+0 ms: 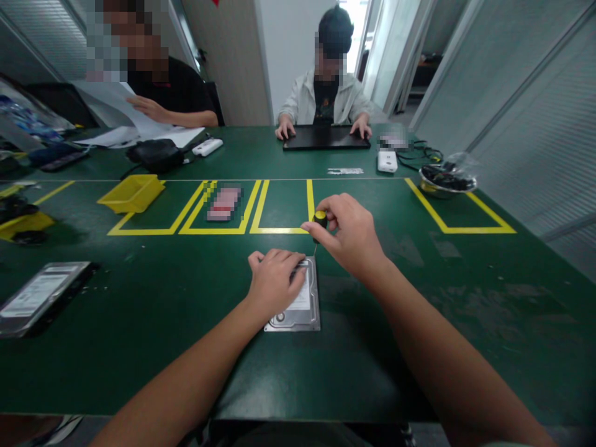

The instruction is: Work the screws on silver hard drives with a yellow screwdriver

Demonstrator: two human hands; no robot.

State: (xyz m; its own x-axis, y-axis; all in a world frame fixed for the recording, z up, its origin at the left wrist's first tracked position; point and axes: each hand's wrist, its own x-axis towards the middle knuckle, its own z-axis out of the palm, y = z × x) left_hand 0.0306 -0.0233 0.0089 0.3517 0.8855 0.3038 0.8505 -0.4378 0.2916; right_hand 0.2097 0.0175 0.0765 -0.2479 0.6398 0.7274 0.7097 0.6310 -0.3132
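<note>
A silver hard drive (310, 304) with a white label lies flat on the green table in front of me. My left hand (277, 279) covers its left and far parts, fingers over the far edge and thumb on the label, holding it against the table. Between the thumb and fingers of my right hand (347, 230) is a small screwdriver (320, 218) with a black and yellow handle. It stands nearly upright, its thin shaft reaching down to the drive's far right corner. The screw there is too small to make out.
Another hard drive (44, 295) lies at left. A yellow bin (133, 194) and yellow tape outlines (279, 231) are beyond my hands. A bowl of dark parts (447, 180) stands at right. Across the table, one person holds papers (149, 115); another touches a black laptop (326, 138).
</note>
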